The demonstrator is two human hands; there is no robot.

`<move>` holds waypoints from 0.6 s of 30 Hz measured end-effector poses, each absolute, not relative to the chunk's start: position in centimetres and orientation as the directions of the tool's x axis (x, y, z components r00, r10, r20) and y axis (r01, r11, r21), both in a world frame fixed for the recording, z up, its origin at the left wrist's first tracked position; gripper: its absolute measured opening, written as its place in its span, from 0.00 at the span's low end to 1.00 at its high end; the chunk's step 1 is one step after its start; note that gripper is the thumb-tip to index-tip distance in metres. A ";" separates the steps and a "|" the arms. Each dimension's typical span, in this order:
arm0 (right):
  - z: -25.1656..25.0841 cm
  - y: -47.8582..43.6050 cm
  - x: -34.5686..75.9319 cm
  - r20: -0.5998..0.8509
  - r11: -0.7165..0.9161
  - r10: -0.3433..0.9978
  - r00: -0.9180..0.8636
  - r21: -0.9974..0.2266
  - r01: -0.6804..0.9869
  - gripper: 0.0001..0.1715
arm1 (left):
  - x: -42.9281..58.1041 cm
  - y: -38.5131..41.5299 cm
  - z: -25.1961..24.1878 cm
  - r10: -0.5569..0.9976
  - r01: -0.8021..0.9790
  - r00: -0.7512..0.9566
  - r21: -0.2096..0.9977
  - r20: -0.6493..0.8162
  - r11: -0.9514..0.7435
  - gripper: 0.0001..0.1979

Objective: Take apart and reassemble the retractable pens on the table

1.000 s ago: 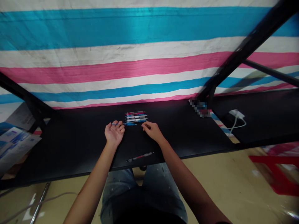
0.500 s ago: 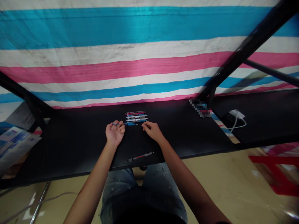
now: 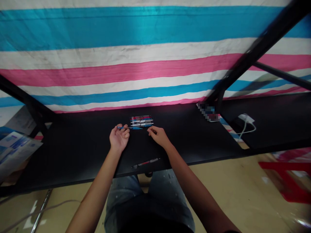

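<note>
A blue pen (image 3: 136, 128) points rightward from my left hand (image 3: 119, 137), palm up, with thumb and fingers closed on its left end. Just beyond it, several pens (image 3: 141, 121) lie side by side in a row, some white, others red or dark. My right hand (image 3: 157, 134) is to the right of the blue pen's tip, apart from it. Its fingers are curled, thumb and forefinger together; whether something small is between them I cannot make out. Closer to the front edge a grey and red pen (image 3: 146, 162) lies alone, slightly slanted.
The black table (image 3: 80, 155) has dark slanted posts at both sides. A phone-like object (image 3: 208, 112), blurred out, lies at its back right. Farther right is a white charger (image 3: 246, 118) with a cable. Printed papers (image 3: 20, 152) are at the left, a red stool (image 3: 284, 181) at lower right.
The blue pen has shifted very slightly left and up along with my left fingers. My right hand and the other pens stay where they were.
</note>
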State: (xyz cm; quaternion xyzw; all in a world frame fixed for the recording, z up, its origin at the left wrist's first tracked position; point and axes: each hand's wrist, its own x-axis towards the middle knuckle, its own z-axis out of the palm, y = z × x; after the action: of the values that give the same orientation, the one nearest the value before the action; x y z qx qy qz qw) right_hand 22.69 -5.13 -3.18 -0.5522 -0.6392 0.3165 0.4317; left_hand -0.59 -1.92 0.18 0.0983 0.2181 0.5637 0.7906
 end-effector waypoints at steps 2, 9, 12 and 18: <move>-3.3 -5.1 22.7 0.205 0.193 0.979 -0.019 -0.881 0.432 0.13 | -0.6 -2.0 0.3 0.935 -0.852 0.285 0.391 -0.212 0.348 0.03; -3.3 -5.1 22.7 0.213 0.201 0.977 -0.020 -0.881 0.429 0.13 | -0.6 -2.1 0.5 0.923 -0.835 0.298 0.402 -0.242 0.375 0.07; -3.1 -5.2 22.7 0.207 0.195 0.978 -0.019 -0.881 0.430 0.14 | -0.7 -2.2 0.5 0.918 -0.820 0.306 0.420 -0.251 0.388 0.07; -3.2 -5.1 22.7 0.208 0.197 0.978 -0.021 -0.880 0.432 0.14 | -0.9 -2.1 0.3 0.919 -0.826 0.333 0.404 -0.211 0.393 0.06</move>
State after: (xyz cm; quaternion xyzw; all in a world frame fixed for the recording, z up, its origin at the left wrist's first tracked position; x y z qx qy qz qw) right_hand 22.70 -5.13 -3.16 -0.5496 -0.6412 0.3155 0.4327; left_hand -0.93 -2.08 0.33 0.1125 0.2057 0.5394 0.8087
